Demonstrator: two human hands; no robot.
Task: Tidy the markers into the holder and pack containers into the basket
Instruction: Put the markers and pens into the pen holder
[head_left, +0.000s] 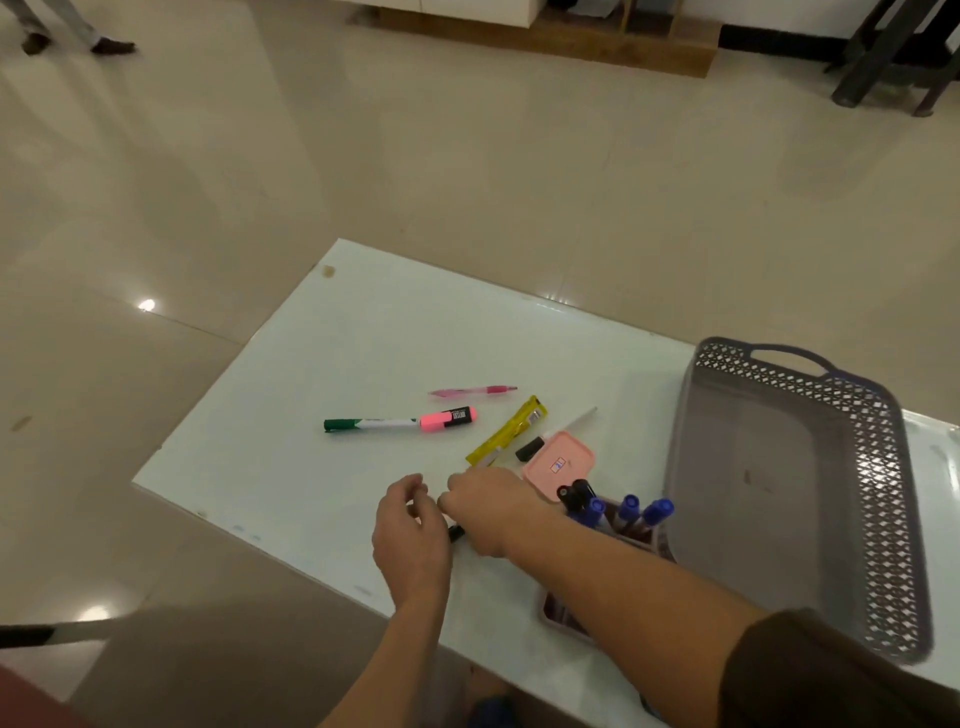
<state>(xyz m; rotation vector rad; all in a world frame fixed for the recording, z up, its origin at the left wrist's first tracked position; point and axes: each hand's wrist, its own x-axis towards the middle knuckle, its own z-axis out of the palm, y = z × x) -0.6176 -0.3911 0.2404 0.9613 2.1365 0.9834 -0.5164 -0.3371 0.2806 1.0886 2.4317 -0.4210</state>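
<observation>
My left hand (410, 535) and my right hand (485, 506) meet near the front of the white table (337, 364), fingers curled over a small dark marker (456, 532) that is mostly hidden. Whether either hand grips it is unclear. Behind them lie a green-capped marker (369, 424), a pink highlighter (448, 418), a pink pen (472, 391), a yellow marker (508, 430) and a white pen with a black cap (558, 431). A pink-lidded container (558, 465) sits beside the holder (613, 525), which has blue and black markers standing in it. The grey basket (795, 488) at right is empty.
The table's left and front edges drop off to a shiny tiled floor. A person's feet (72, 44) show far back left. Dark furniture legs (883, 57) stand at the back right.
</observation>
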